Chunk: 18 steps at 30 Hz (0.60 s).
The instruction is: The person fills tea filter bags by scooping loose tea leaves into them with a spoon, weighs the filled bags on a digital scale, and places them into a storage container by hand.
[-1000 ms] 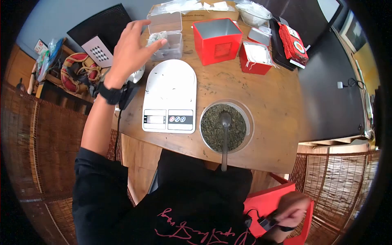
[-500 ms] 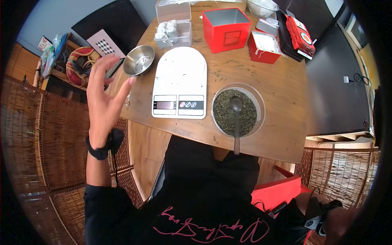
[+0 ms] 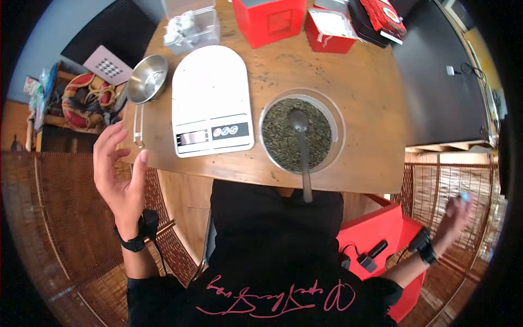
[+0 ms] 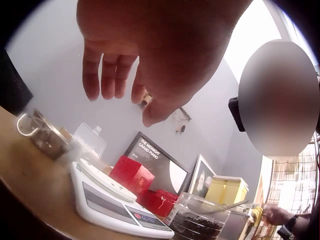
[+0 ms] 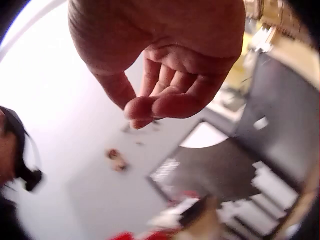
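Note:
My left hand [image 3: 120,177], palm inward and fingers loosely bent, hovers off the table's left edge, holding nothing. Nearest it is a steel bowl [image 3: 146,82] with a wire handle. Beside that lies a white kitchen scale [image 3: 211,90]. A clear round tub [image 3: 339,128] holds dark loose tea leaves [image 3: 280,136], and a metal spoon [image 3: 303,155] rests on them, its handle over the rim. Far right of the table, my right hand [image 3: 455,219] is raised, fingers bent towards the thumb. A small pale-blue spot shows at its fingertips; I cannot tell whether it holds something.
At the back stand a clear lidded box [image 3: 204,35] with white pouches, a tall red tin [image 3: 268,22] and a small red box [image 3: 328,39] with white tea bags. A red stool [image 3: 376,234] carrying a black device [image 3: 373,256] stands below right.
My left hand has drawn back from over the clear box, down and left past the table edge. The right hand has risen from beside the red stool, outward and up.

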Each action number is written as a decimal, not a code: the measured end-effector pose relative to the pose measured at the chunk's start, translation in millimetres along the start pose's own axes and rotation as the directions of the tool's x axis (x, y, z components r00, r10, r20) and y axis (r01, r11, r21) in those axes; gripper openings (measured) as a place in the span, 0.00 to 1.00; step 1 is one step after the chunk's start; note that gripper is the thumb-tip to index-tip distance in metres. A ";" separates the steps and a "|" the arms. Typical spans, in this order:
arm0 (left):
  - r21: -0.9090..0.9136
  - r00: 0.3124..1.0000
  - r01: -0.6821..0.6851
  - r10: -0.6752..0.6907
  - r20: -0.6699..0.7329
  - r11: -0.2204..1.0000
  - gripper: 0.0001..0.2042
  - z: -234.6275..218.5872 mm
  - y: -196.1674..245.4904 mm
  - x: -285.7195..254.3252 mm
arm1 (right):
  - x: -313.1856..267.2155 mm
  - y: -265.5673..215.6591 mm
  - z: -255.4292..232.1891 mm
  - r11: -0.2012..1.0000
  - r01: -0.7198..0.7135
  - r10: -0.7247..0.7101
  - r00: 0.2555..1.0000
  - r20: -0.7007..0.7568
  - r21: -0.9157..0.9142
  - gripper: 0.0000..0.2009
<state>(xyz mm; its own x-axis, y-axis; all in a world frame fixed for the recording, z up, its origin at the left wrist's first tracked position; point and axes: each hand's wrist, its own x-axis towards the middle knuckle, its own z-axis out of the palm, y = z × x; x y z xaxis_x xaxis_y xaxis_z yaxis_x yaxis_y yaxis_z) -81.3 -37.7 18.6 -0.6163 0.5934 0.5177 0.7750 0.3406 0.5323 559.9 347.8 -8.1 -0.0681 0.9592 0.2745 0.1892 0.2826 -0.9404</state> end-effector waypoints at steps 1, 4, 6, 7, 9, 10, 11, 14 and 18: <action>-0.055 0.998 0.040 -0.042 -0.050 0.998 0.19 6.1 -2.3 -0.6 | -4.8 25.4 6.6 0.988 -0.102 0.090 0.990 -0.111 -0.112 0.20; -0.099 0.997 0.066 -0.070 -0.035 0.993 0.18 16.5 -8.2 0.8 | -30.7 186.6 -78.8 0.859 -0.375 0.313 0.924 -0.222 -0.350 0.14; -0.109 0.999 0.040 -0.043 -0.024 0.993 0.17 22.0 -10.4 5.9 | -84.2 255.6 -97.7 0.803 -0.438 0.386 0.899 -0.207 -0.403 0.10; -0.104 0.999 0.029 -0.032 -0.023 0.994 0.17 23.8 -9.9 7.6 | -110.5 277.8 -98.4 0.715 -0.574 0.500 0.819 -0.282 -0.400 0.10; -0.098 0.999 0.021 -0.024 -0.024 0.995 0.17 25.9 -7.9 10.5 | -154.2 294.2 -86.9 0.565 -0.743 0.640 0.669 -0.378 -0.357 0.09; -0.108 1.000 0.012 -0.014 -0.023 0.994 0.17 26.1 -6.6 11.8 | -170.2 297.0 -79.6 0.520 -0.788 0.680 0.616 -0.398 -0.330 0.09; -0.116 1.000 0.002 -0.005 -0.023 0.993 0.17 25.7 -5.1 13.3 | -185.7 308.8 -82.0 0.518 -0.804 0.698 0.595 -0.399 -0.292 0.09; -0.092 1.000 -0.017 0.017 -0.006 0.996 0.17 25.8 1.7 19.9 | -226.8 346.6 -95.6 0.363 -0.848 0.729 0.516 -0.449 -0.385 0.11; -0.033 0.996 -0.084 0.084 0.008 0.996 0.17 25.1 12.2 36.7 | -243.6 343.5 -75.4 0.429 -0.903 0.783 0.369 -0.501 0.005 0.10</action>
<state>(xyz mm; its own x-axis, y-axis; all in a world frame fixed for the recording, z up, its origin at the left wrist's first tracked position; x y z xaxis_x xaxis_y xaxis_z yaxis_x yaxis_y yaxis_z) -91.0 6.5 27.3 -0.5480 0.6258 0.5551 0.8188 0.2658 0.5088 715.4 212.1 -382.9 0.6138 0.5815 -0.5340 0.1380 -0.7450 -0.6526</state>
